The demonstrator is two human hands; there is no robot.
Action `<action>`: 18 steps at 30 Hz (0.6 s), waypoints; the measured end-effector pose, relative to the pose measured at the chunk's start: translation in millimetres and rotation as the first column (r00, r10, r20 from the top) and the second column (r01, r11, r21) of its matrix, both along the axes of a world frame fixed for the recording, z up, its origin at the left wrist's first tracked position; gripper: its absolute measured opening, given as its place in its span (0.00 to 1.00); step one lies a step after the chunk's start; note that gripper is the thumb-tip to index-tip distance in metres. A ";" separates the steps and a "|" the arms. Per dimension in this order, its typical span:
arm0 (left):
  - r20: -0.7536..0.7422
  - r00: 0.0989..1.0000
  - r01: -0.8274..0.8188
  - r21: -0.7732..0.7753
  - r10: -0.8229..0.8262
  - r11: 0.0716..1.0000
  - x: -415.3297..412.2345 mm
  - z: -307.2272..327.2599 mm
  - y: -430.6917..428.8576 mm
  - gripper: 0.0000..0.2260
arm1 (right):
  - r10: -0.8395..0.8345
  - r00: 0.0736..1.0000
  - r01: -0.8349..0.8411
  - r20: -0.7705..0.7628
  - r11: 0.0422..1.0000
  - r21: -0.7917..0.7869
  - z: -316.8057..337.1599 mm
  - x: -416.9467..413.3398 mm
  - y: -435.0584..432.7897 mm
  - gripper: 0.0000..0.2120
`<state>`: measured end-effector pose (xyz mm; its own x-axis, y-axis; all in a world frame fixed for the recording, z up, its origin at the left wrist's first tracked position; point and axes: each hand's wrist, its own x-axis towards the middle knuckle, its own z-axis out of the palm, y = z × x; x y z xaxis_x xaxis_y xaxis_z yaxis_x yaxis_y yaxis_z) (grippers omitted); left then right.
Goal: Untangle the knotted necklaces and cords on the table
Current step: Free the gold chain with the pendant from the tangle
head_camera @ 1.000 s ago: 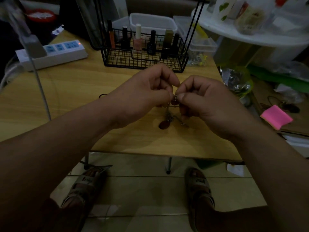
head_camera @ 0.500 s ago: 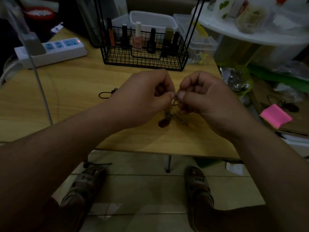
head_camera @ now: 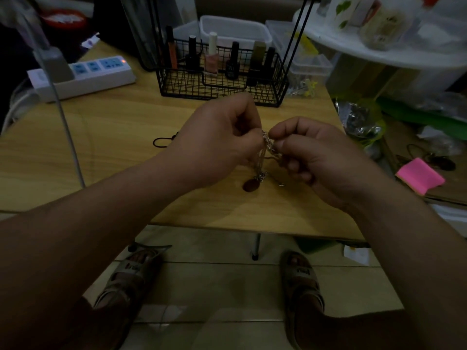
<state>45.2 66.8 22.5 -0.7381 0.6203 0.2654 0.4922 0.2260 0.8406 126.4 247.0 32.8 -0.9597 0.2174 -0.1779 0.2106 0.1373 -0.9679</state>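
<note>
Left hand [head_camera: 217, 140] and right hand [head_camera: 318, 152] both pinch the silver chain [head_camera: 268, 144] above the table [head_camera: 101, 147]

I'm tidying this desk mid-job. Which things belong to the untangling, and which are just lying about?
In the job: chain, pinched by left hand and right hand; pendant; black cord on the table.
Lying about: basket of polish bottles; power strip; pink notes.

Table [head_camera: 113, 152] bears wire basket [head_camera: 219, 88], power strip [head_camera: 86, 78]; cord [head_camera: 161, 142] (black loop).
</note>
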 end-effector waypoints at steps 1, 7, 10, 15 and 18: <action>0.060 0.998 0.007 0.018 -0.008 1.000 -0.4 1.1 0.6 0.04 | 0.019 1.000 -0.018 -0.011 0.999 0.026 0.5 0.8 0.1 0.08; 0.276 0.959 0.030 0.119 -0.062 0.992 -0.8 3.4 2.0 0.05 | 0.099 0.985 -0.052 -0.140 0.951 0.305 1.8 4.1 -1.9 0.07; 0.317 0.946 0.017 0.146 -0.063 0.989 -3.8 3.5 1.7 0.06 | 0.102 0.977 -0.021 -0.188 0.921 0.389 1.8 4.9 -2.2 0.03; 0.291 0.955 0.045 0.059 -0.060 0.997 -2.5 4.1 1.8 0.08 | 0.073 0.968 0.016 -0.240 0.937 0.349 2.8 6.5 -2.3 0.03; 0.251 0.967 0.036 0.025 -0.041 0.999 0.5 3.6 2.6 0.02 | 0.066 0.970 0.021 -0.234 0.937 0.348 1.0 6.0 -3.1 0.03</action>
<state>45.7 69.4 26.1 -0.7581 0.6463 0.0872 0.2730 0.1931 0.9424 132.4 243.9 33.8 -0.9696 0.2016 0.1389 -0.0275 0.4740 -0.8801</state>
